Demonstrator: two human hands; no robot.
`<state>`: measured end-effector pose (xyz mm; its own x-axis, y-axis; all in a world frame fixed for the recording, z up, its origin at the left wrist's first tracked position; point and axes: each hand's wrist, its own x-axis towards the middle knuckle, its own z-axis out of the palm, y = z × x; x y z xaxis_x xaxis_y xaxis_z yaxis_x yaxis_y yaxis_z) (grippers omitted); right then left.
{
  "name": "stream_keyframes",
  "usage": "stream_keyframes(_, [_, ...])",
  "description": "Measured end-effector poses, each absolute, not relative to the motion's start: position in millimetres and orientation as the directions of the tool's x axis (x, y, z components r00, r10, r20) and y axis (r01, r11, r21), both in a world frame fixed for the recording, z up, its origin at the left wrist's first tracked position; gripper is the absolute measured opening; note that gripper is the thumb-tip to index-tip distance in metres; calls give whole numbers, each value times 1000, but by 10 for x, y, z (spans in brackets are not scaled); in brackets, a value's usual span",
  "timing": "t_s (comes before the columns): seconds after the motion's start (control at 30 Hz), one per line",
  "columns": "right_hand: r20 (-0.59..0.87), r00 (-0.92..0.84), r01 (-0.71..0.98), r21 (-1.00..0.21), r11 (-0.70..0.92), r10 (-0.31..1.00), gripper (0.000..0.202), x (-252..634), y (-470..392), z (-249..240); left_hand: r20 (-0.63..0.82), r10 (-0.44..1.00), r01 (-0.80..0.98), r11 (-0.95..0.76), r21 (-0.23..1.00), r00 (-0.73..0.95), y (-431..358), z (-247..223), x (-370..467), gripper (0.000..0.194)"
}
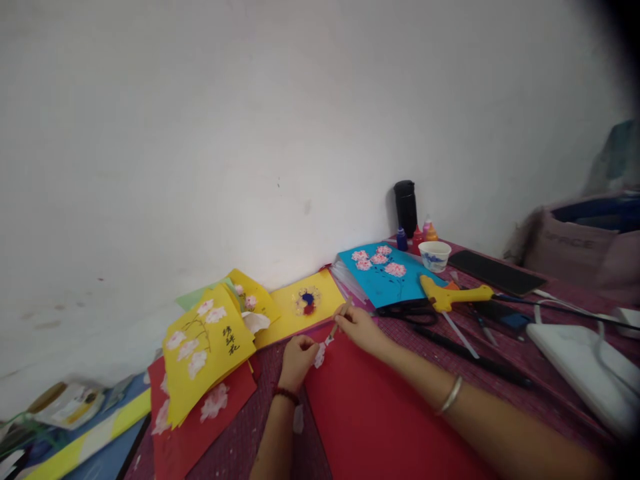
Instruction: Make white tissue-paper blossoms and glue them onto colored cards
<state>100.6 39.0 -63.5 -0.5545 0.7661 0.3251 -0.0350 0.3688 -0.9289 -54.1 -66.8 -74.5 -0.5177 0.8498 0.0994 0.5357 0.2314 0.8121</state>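
A large red sheet (370, 413) lies on the table in front of me, with a pale pink flower (319, 355) near its upper left corner. My right hand (361, 328) is closed round a thin brownish stick (334, 329), its lower tip at a small whitish piece beside the flower. Just left of the flower, my left hand (299, 362) has thumb and forefinger pinched together at the sheet's edge; whatever is between them is too small to make out.
Yellow sheets with pink flowers (200, 353) lie on the left. Behind is a yellow sheet with blue and red paint (285, 310). On the right are a blue flower painting (380, 273), yellow glue gun (450, 293), white bowl (435, 256) and black bottle (405, 208).
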Motion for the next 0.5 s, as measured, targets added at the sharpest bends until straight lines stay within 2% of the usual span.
stream_keyframes(0.17, [340, -576, -20, -915, 403, 743, 11, 965, 388, -672, 87, 862, 563, 247, 789, -500, -697, -757, -635, 8])
stream_keyframes(0.5, [381, -642, 10, -863, 505, 665, 14, 952, 315, -649, 118, 868, 642, 259, 722, -482, -693, -768, -650, 8])
